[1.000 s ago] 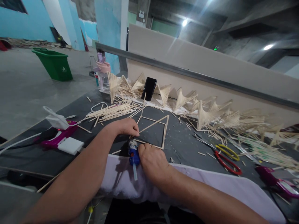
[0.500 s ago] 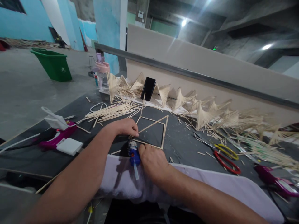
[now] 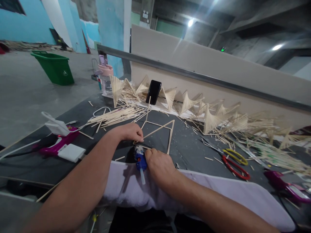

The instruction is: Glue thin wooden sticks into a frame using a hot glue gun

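Note:
A blue hot glue gun (image 3: 140, 163) is gripped in my right hand (image 3: 160, 165), its handle hidden by my fingers. Whitish residue coats its nozzle end, and a pale glue stick (image 3: 143, 177) sticks out of the back. My left hand (image 3: 132, 132) is closed, fingertips pinching a thin wooden stick (image 3: 157, 128) at its near end, close to the nozzle. That stick slants up to the right corner of an open frame of thin sticks (image 3: 169, 142) on the dark table. Another stick (image 3: 147, 113) rises from the frame's far left corner. The exact joint under my left fingertips is hidden.
Loose sticks (image 3: 119, 116) lie beyond my left arm. Red-and-yellow-handled scissors (image 3: 235, 165) rest on the right. Fanned stick pieces (image 3: 210, 121) and a phone (image 3: 153, 92) line the back. A purple power strip (image 3: 57, 147) with chargers is at left, another (image 3: 286, 187) at right.
The glue gun and my right hand have shifted very slightly to the right, the nozzle still near the frame's near left corner. My left hand keeps its pinch.

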A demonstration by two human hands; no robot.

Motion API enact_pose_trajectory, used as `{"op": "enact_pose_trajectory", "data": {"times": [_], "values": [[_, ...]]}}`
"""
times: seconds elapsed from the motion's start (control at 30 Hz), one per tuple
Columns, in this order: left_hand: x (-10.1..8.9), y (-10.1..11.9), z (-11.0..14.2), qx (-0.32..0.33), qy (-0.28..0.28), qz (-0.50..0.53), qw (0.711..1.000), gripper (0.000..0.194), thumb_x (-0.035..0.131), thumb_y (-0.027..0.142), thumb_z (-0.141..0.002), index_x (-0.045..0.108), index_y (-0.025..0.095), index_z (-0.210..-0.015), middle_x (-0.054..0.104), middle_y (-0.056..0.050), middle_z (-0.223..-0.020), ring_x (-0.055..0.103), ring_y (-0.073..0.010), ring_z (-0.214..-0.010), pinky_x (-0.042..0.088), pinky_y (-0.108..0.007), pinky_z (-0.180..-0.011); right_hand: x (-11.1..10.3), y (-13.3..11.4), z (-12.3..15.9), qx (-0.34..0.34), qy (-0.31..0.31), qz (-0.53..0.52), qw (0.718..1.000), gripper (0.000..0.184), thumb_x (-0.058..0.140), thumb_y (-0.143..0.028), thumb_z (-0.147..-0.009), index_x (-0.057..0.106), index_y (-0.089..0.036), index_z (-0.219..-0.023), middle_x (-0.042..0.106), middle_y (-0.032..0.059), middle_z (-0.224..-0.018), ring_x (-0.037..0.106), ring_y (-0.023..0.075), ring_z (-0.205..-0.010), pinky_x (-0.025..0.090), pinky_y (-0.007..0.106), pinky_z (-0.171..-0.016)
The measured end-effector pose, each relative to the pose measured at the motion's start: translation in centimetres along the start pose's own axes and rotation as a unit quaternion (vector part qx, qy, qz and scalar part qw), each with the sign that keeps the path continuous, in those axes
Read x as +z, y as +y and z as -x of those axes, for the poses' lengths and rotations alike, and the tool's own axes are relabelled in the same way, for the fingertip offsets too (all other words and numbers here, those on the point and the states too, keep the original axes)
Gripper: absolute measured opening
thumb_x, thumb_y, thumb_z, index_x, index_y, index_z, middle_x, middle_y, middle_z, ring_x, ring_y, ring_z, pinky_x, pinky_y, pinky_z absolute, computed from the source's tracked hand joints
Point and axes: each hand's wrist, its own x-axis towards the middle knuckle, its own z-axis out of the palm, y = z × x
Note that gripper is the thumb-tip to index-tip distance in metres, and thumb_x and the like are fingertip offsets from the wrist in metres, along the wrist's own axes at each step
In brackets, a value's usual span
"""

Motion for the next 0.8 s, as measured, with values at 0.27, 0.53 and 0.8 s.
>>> {"op": "enact_pose_trajectory", "data": {"times": [0.27, 0.53, 0.8], "values": [[0.1, -0.1, -0.1, -0.002, 0.006, -0.007, 1.000, 0.024, 0.055, 0.034, -0.067, 0.070, 0.017, -0.076, 0.066, 0.000, -0.070, 0.055, -0.0095, -0.065, 0.033, -0.016, -0.056, -0.9, 1.8, 2.2, -0.041, 0.003, -0.018, 0.999, 0.012, 0.042, -0.015, -0.080, 0.047, -0.019, -0.090, 0.056, 0.0059, -0.087, 0.053, 0.0174, -0.074, 0.037, 0.026, -0.062], [0.1, -0.2, 0.0, 0.011, 0.007, 0.002, 1.000, 0.022, 0.056, 0.033, -0.068, 0.070, 0.017, -0.074, 0.066, 0.001, -0.071, 0.055, -0.0103, -0.066, 0.035, -0.018, -0.059, -1.1, 6.3, 5.0, -0.032, 0.062, -0.047, 0.997, 0.013, 0.044, -0.014, -0.076, 0.048, -0.020, -0.087, 0.056, 0.0027, -0.084, 0.052, 0.0143, -0.071, 0.034, 0.023, -0.059], [0.3, -0.4, -0.3, 0.014, 0.004, 0.004, 1.000, 0.024, 0.055, 0.034, -0.069, 0.070, 0.018, -0.077, 0.067, 0.000, -0.076, 0.057, -0.0115, -0.070, 0.036, -0.018, -0.063, 0.7, 14.1, 5.0, 0.070, 0.142, -0.011, 0.987, 0.017, 0.047, -0.020, -0.076, 0.048, -0.020, -0.093, 0.055, 0.0045, -0.087, 0.054, 0.0170, -0.075, 0.036, 0.025, -0.060]]}}
